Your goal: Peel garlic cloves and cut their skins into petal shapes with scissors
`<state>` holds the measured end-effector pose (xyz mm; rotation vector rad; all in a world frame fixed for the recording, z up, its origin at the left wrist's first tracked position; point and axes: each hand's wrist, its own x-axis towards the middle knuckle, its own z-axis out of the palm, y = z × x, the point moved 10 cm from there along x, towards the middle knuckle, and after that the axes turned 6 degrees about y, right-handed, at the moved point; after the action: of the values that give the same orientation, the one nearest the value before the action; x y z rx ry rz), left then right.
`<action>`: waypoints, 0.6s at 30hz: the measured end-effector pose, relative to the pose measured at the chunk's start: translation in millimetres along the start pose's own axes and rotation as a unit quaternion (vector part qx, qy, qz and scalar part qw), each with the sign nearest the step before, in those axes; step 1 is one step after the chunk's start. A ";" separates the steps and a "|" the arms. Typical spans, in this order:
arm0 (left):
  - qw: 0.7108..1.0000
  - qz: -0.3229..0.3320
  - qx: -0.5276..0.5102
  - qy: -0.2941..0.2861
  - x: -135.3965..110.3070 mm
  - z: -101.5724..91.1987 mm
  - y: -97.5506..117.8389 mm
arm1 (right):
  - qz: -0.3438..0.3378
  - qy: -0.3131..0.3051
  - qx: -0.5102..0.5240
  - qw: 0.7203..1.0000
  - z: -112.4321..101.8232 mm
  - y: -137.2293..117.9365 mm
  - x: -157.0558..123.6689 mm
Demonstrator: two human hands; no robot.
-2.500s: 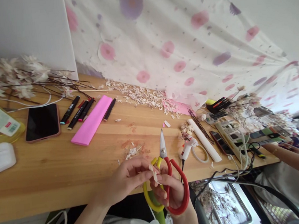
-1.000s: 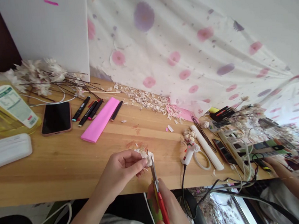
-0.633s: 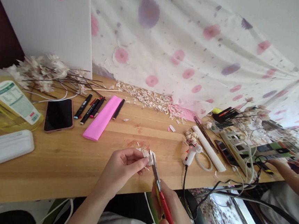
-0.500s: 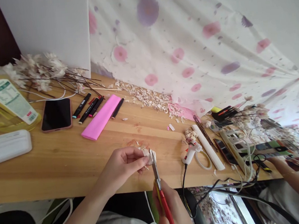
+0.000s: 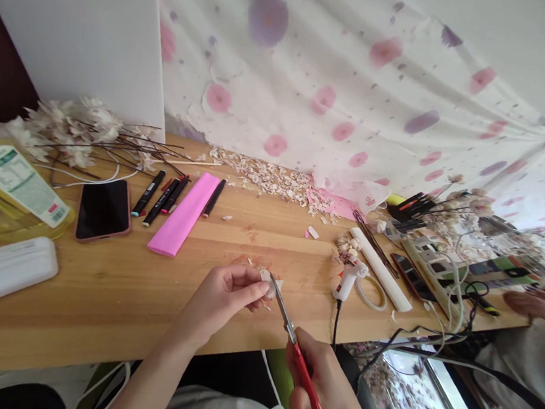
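Between the thumb and fingers of my left hand [image 5: 235, 290] is a small piece of white paper [image 5: 268, 284], pinched just above the table's front part. My right hand [image 5: 318, 369] is wrapped round the red handles of a pair of scissors [image 5: 285, 318]. The blades point away from me, and their tips reach the right side of the paper. From this angle the blades look nearly closed. Small white scraps [image 5: 249, 262] and a reddish stain lie on the wood just beyond my left fingers.
A pink paper roll [image 5: 185, 215], markers [image 5: 161, 201] and a phone [image 5: 102, 210] lie left. On the right are a corded glue gun [image 5: 350, 280], a tape roll [image 5: 370, 292] and a white paper roll [image 5: 381, 270]. Paper scraps [image 5: 270, 176] line the back. A co-worker's hand [image 5: 539, 305] shows at far right.
The scissors' blades have come closer together, and my right hand has shifted slightly right. The paper's visible outline is smaller. The co-worker's hand at far right has drawn back from the table things.
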<state>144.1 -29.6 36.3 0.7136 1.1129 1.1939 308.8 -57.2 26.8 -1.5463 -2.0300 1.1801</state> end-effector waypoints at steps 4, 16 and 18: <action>1.000 0.013 -0.010 0.003 2.8 -2.9 -1.1 | -0.001 0.005 0.000 1.000 -0.5 2.3 1.0; 0.998 0.017 0.060 -0.025 0.3 3.8 -1.8 | -0.121 0.043 -0.052 0.990 -7.8 -10.0 -16.3; 0.997 0.022 0.066 -0.031 0.2 6.1 -1.6 | -0.111 0.047 -0.049 0.991 -7.7 -2.4 -13.4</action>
<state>150.4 -29.1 36.9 0.8748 1.1374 1.1344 317.3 -66.4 36.2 -1.3481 -2.1606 0.9197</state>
